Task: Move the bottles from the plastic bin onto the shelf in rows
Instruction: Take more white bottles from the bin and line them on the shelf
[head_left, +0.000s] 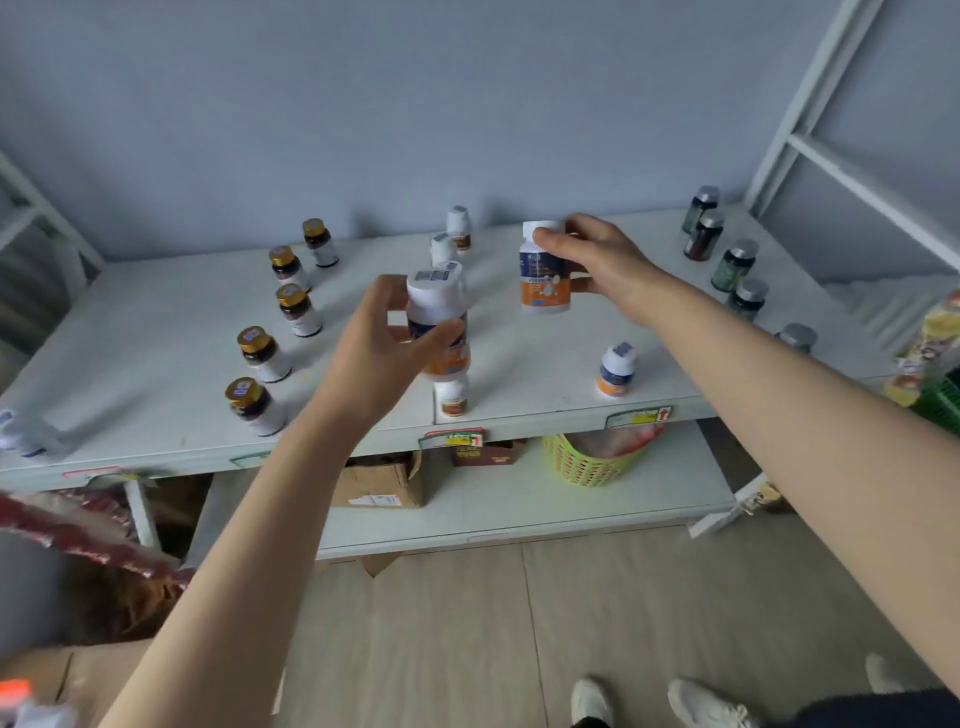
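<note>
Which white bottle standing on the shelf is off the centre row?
The bottle at front right near the shelf edge, standing alone. The other standing white ones form one front-to-back file left of it.

Both forearms are bare: the left arm (234, 545) and the right arm (805, 405) are uncovered right to the near edge. Near right, white trainers (706, 704) show under dark trousers (883, 709).

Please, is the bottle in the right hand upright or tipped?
Upright: the bottle has its cap on top, in the right hand.
</note>
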